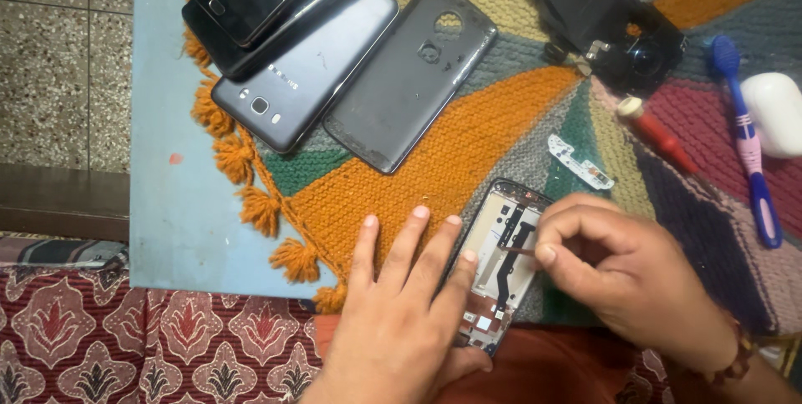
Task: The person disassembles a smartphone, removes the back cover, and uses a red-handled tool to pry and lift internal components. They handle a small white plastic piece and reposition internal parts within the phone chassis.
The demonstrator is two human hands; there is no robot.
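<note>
My left hand [401, 312] lay flat, fingers spread, pressing the left edge of the opened phone frame [501, 262] at the near edge of the knitted mat [434, 162]. My right hand [622, 266] was pinched on a thin tool [520, 249], its tip over the frame's middle. The frame lay between both hands, touching the left one. Its near end was hidden under my left thumb. The tool's shaft was mostly covered by my fingers; its kind could not be determined.
</note>
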